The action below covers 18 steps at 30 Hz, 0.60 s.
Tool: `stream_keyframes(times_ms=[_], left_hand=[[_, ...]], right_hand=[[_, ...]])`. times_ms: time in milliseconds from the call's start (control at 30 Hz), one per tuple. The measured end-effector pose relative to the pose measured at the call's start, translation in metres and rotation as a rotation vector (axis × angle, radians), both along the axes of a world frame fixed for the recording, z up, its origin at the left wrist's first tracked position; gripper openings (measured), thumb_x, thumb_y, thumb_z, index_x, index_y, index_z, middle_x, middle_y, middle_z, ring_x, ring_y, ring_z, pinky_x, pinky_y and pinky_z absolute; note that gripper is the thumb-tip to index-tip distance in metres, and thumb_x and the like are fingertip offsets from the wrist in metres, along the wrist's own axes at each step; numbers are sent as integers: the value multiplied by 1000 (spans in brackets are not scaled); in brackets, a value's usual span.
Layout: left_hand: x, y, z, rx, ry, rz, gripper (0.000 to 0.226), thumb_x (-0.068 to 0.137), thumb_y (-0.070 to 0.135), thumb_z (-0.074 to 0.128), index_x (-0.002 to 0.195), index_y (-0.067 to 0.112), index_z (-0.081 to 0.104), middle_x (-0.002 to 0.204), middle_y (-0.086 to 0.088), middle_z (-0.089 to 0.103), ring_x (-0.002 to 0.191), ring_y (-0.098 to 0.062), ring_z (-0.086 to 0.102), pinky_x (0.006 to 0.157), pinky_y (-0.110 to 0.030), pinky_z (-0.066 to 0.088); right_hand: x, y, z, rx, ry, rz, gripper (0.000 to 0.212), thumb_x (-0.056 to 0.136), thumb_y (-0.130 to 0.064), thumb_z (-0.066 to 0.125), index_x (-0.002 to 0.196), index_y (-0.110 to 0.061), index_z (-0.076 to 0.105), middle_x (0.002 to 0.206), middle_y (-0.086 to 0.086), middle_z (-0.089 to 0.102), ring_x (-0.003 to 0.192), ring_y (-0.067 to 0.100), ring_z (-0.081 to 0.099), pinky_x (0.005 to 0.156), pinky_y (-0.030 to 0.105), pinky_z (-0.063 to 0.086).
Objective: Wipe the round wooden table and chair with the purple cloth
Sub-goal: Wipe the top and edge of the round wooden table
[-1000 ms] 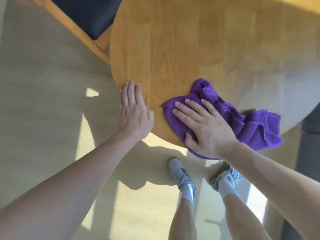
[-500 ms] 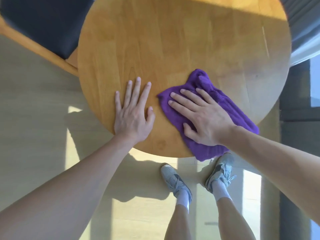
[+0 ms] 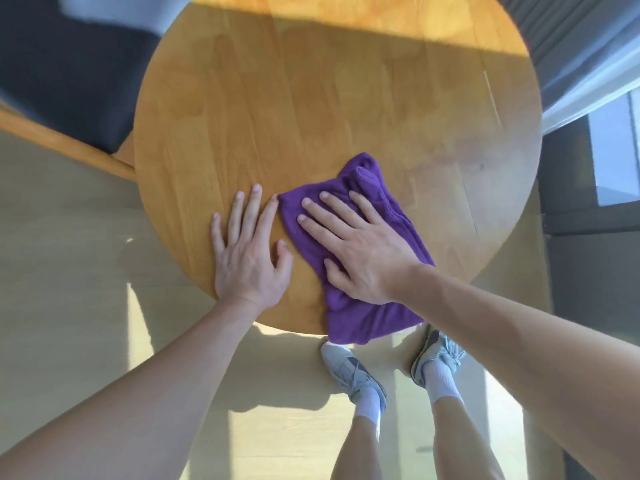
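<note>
Round wooden surface (image 3: pixel 311 116): our right hand (image 3: pixel 360 258), fingers straight, presses the purple cloth (image 3: pixel 363 320) flat at its near edge, one end overhanging. Our left hand (image 3: pixel 247 258), fingers spread and released, rests just beside. Chair (image 3: pixel 69 81) at far left.

Bare round table (image 3: pixel 346 109) beyond both hands; chair (image 3: pixel 69 81) crowds its far-left edge.

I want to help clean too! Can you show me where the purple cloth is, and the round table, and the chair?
purple cloth (image 3: pixel 375 315): head view, bare near end by the table edge.
round table (image 3: pixel 329 109): head view, bare wood at the middle of the top.
chair (image 3: pixel 65 81): head view, its dark seat, left of the table.
</note>
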<state>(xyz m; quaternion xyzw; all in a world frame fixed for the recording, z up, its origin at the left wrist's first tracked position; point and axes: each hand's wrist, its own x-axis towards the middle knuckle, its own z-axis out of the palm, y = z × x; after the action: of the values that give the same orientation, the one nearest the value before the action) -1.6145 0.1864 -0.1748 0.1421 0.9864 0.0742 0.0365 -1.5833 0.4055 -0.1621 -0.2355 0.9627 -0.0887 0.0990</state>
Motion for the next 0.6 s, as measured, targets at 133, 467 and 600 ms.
stream_keyframes(times_ms=[133,467,600], left_hand=[[0,-1,-2,-5,6,-14,73,89,35,40,160,28,26,171,3,14,158,-19,6,125,-58,7],[-1,-1,-1,-4,8,-16,73,88,35,40,160,29,25,171,3,15,158,-20,8,125,-57,7],[-1,-2,-2,35,23,-25,69,88,34,42,155,23,32,170,1,18,158,-21,9,125,-58,7]], right_hand=[[8,38,0,-55,48,-303,70,91,-37,48,158,-21,37,168,-2,28,156,23,23,128,48,9],[55,-2,1,-62,3,-62,78,87,-37,47,161,-18,28,170,2,19,157,27,16,127,51,5],[32,65,-2,-16,12,-81,79,85,-40,48,160,-23,31,169,-3,23,156,22,21,127,48,9]])
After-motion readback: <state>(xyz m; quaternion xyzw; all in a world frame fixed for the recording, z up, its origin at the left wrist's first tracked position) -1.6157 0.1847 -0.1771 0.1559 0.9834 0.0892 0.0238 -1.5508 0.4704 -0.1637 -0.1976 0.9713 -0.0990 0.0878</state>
